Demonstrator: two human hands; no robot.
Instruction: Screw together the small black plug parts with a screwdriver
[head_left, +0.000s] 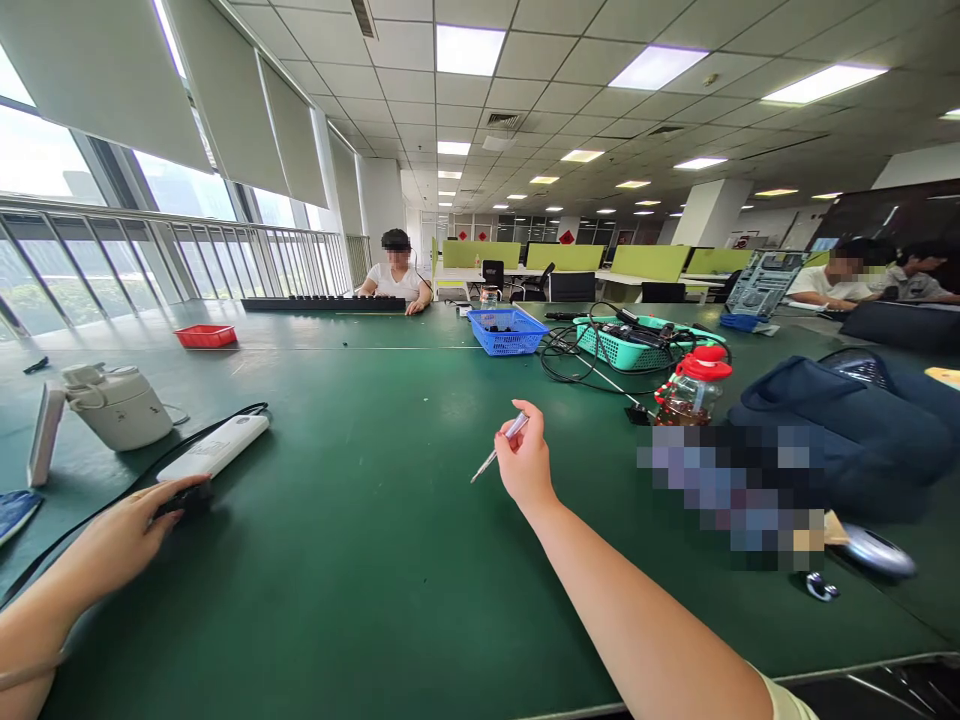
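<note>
My right hand (pixel 527 462) is closed in a pen grip around a slim silver screwdriver (pixel 491 463), held over the green table (pixel 360 560). Its thin tip points down and to the left. At the left, my left hand (pixel 120 540) is closed on a small black object (pixel 187 499), whose kind I cannot make out because the fingers partly cover it. Just beyond that hand lies a white power strip (pixel 217 447) with a black cable running beside it.
A whitish bottle (pixel 120 410) stands at the left, near a red tray (pixel 206 336). Farther back are a blue basket (pixel 508 338) and a green basket (pixel 622 350) with cables. At right are a red-lidded bottle (pixel 694 385) and a dark bag (pixel 840 425). A person (pixel 399 280) sits opposite.
</note>
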